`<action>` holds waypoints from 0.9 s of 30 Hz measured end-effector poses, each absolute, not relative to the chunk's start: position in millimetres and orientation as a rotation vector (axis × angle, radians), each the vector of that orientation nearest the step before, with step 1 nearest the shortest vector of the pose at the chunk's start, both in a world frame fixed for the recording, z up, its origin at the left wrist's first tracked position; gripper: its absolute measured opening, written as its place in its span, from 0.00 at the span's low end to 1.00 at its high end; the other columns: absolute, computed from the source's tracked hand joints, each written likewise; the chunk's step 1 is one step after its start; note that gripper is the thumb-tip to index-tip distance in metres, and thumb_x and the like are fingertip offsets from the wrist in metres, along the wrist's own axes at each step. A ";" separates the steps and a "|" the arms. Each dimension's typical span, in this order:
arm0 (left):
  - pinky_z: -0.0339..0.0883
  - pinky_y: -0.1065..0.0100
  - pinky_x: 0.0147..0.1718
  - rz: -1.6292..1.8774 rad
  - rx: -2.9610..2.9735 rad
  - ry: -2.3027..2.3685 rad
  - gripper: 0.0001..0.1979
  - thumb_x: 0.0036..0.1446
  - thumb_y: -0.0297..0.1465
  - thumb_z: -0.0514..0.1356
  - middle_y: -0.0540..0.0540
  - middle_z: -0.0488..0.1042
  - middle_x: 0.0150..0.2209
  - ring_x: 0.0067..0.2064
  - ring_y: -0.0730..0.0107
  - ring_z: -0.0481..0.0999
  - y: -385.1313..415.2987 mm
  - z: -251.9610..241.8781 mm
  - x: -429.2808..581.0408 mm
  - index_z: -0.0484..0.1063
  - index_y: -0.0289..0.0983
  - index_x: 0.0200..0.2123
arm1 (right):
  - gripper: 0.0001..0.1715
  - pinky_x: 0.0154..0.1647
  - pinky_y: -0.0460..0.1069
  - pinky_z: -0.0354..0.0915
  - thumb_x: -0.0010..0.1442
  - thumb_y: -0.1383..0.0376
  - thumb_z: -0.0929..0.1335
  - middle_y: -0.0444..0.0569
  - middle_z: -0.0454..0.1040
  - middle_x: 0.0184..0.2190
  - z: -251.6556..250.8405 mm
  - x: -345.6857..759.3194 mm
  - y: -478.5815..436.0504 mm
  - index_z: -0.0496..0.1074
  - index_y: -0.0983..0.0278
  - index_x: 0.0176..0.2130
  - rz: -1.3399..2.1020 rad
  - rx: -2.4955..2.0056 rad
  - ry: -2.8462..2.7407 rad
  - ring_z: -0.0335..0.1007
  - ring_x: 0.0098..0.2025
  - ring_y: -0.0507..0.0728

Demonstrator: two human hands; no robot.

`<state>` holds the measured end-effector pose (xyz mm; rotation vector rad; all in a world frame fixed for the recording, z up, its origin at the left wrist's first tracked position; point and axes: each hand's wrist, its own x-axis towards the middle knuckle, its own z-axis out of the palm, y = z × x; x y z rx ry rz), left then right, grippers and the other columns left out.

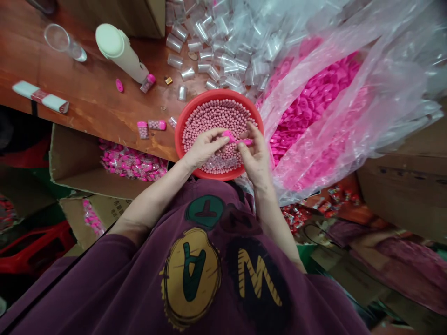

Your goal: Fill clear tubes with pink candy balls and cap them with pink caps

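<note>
Two hands meet over a bowl of pink beads

From where I stand, the far left of the wooden table (87, 111) has a white packet (26, 89) with a red band lying near its edge, and a clear cup (57, 38) tipped on its side behind it. Below the table edge sits an open cardboard box (75, 151), a heap of pink-capped tubes (134, 163) inside.

Next along stands a pale bottle (122, 51), a capped tube (148, 83) resting by its foot and a loose pink lid (119, 85) just to the left. Nearer the edge, two filled tubes (157, 124) lie close together.

Then comes the red bowl (219, 94), full of beads (209, 114). The left hand (206, 146) is over it, thumb and fingers pinching a small pink piece (227, 135). Just beside, above the bowl's right side, the right hand (257, 156) grips another bit of pink (246, 142) between thumb and fingers; whether the two are joined, I can't tell. Clear plastic shows on the beads beneath.

Behind the bowl spreads a pile of clear tubes (225, 53). On the right a see-through bag (394, 102) gapes over a mass of bright pink parts (314, 100), with red-wrapped items (296, 216) below it.
</note>
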<state>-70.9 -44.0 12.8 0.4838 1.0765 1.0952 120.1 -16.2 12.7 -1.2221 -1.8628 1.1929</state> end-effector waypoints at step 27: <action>0.79 0.68 0.47 1.057 0.296 1.166 0.11 0.61 0.31 0.77 0.47 0.86 0.39 0.40 0.71 0.83 -56.3 14.5 -50.7 0.84 0.34 0.44 | 0.37 0.67 0.79 0.68 0.59 0.59 0.74 0.62 0.73 0.55 -14.1 101.7 -27.0 0.69 0.64 0.64 0.845 -1.357 -2.311 0.69 0.60 0.75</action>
